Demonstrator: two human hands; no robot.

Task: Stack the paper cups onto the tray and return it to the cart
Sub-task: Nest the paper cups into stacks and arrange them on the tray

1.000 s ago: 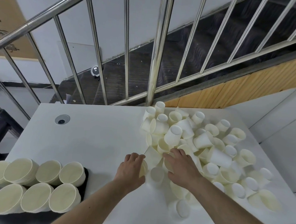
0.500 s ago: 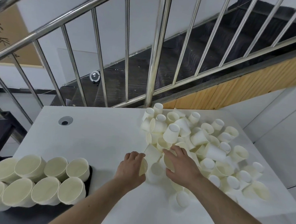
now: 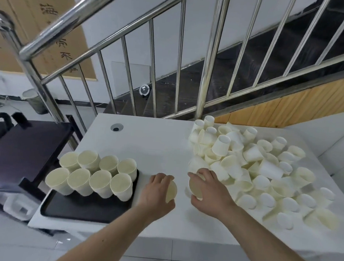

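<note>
An indoor stairwell landing: steel stair railing (image 3: 117, 22), tiled floor (image 3: 0, 240), white table (image 3: 145, 149), black cart (image 3: 23, 150).

The left hand (image 3: 158, 190) and right hand (image 3: 207, 192) are each covering most of a cup, and the dark cart (image 3: 23, 148) is running off the left edge.

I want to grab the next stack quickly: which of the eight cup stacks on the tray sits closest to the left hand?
The front-row stack at the right end, beside the tray's right edge; the left hand is just past it.
</note>
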